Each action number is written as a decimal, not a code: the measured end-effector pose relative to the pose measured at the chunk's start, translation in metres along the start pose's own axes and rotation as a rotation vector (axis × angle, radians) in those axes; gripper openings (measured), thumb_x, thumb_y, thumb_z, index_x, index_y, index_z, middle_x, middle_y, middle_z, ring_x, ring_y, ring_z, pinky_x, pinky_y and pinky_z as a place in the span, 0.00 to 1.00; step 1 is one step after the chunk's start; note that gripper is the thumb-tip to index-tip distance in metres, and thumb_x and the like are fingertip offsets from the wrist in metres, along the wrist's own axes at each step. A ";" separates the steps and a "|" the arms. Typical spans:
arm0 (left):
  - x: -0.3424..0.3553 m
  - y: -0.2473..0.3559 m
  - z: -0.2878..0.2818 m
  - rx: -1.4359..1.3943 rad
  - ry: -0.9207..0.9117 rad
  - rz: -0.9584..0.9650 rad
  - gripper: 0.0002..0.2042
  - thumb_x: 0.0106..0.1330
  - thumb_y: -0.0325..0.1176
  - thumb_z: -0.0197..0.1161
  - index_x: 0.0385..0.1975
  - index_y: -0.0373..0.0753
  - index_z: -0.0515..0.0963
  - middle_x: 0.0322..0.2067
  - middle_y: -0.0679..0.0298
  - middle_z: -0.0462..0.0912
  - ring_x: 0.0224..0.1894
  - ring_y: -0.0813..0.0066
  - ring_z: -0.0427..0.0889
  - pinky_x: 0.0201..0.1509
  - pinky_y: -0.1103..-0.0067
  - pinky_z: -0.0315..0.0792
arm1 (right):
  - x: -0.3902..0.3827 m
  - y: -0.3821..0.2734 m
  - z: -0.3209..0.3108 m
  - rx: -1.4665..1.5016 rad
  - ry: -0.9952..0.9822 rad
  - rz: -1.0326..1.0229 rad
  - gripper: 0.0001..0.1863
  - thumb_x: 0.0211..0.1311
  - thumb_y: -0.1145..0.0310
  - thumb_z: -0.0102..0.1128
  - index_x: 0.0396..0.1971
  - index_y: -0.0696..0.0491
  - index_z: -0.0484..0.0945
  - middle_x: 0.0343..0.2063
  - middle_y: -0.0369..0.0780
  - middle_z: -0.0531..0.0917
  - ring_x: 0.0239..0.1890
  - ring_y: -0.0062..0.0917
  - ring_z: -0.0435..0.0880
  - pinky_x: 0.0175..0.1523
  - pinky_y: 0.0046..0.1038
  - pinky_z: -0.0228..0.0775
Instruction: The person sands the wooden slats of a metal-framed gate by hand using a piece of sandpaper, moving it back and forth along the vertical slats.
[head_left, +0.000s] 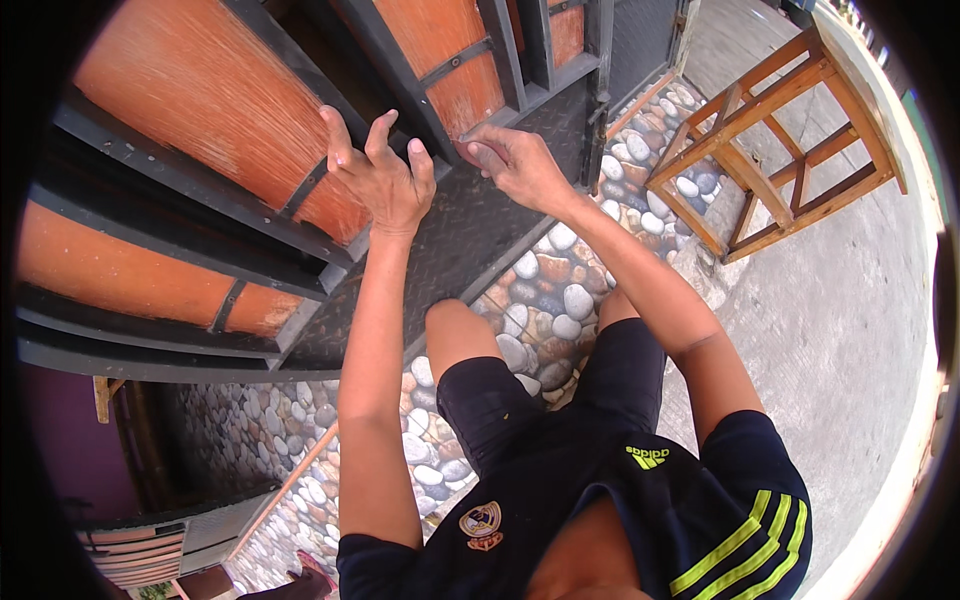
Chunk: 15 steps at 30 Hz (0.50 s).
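A dark metal gate [520, 160] with weathered orange wooden panels [200, 90] stands before me, its lower part a dark textured plate. My left hand [378, 175] is raised beside a dark upright bar and gap, fingers apart and partly bent, holding nothing visible. My right hand [505, 165] pinches a small reddish piece [468, 152], too hidden to name, against the lower corner of a middle orange panel, beside a dark bar. My knees are bent below the gate.
A wooden stool-like frame [760, 190] stands tilted at the right. Pebble-patterned flooring [565, 300] borders grey concrete [800, 370]. At lower left are a purple wall [75, 450], a slatted structure [130, 560] and part of another person's foot [310, 568].
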<state>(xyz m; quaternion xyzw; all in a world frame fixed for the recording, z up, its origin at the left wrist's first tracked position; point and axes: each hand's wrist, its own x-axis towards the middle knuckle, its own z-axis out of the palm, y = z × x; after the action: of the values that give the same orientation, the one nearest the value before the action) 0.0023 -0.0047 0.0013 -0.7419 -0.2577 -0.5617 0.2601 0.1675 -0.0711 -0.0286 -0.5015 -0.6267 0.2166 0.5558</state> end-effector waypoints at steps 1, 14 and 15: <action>-0.001 0.000 0.000 0.008 -0.004 -0.007 0.19 0.66 0.45 0.47 0.52 0.42 0.67 0.67 0.44 0.46 0.62 0.57 0.53 0.57 0.69 0.50 | 0.007 0.004 -0.008 0.015 -0.069 -0.041 0.11 0.66 0.67 0.52 0.38 0.59 0.78 0.21 0.37 0.78 0.24 0.18 0.75 0.32 0.24 0.69; 0.000 -0.001 0.001 -0.028 -0.003 -0.004 0.19 0.66 0.45 0.47 0.52 0.42 0.67 0.67 0.45 0.45 0.66 0.54 0.47 0.60 0.67 0.47 | 0.028 -0.001 -0.038 0.086 -0.228 0.154 0.10 0.60 0.71 0.54 0.36 0.62 0.79 0.27 0.51 0.82 0.27 0.34 0.82 0.38 0.30 0.71; 0.001 0.000 0.002 -0.022 -0.009 -0.015 0.19 0.66 0.45 0.47 0.52 0.41 0.67 0.67 0.45 0.45 0.66 0.54 0.47 0.60 0.67 0.47 | 0.029 -0.002 -0.036 0.012 -0.087 0.037 0.11 0.62 0.69 0.54 0.36 0.61 0.79 0.24 0.46 0.80 0.25 0.27 0.79 0.35 0.27 0.71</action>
<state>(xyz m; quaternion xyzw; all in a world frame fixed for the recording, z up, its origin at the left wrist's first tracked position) 0.0041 -0.0033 0.0016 -0.7452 -0.2582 -0.5631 0.2467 0.2037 -0.0567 -0.0025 -0.4998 -0.6395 0.2520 0.5270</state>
